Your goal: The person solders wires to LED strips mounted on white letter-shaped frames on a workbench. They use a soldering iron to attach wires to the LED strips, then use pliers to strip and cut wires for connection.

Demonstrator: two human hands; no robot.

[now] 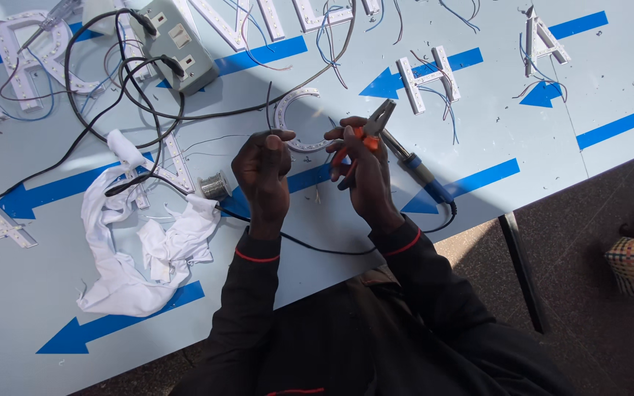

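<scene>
- Orange-handled pliers [367, 132] are sitting in the right hand [361, 172], which is closing around the handles; the steel nose is pointing toward 1 o'clock, away from the person.
- The left hand [262, 172] is curling into a loose fist and pinching a thin black wire [269, 106], which is rising straight toward 12 o'clock from the fingertips.
- A curved white LED strip piece [293, 117] is lying on the table [478, 198] just beyond both hands, at 12 o'clock from the gap between them (whether either hand is touching it, I cannot tell).
- A soldering iron [420, 169] with a blue grip is resting on the table just beside the right hand, at its 3 o'clock, tip pointing toward 11 o'clock.
- A small spool of solder wire [215, 185] is standing near the left hand, at its 9 o'clock.
- A crumpled white cloth [137, 249] is spreading over the table at 8 o'clock from the left hand, well apart from it.
- A grey power strip [172, 42] is lying at 11 o'clock from the hands, with black cables [97, 110] looping from it.
- White letter-shaped LED frames [427, 79] with blue wires are lying scattered along the far side, over blue arrow markings.
</scene>
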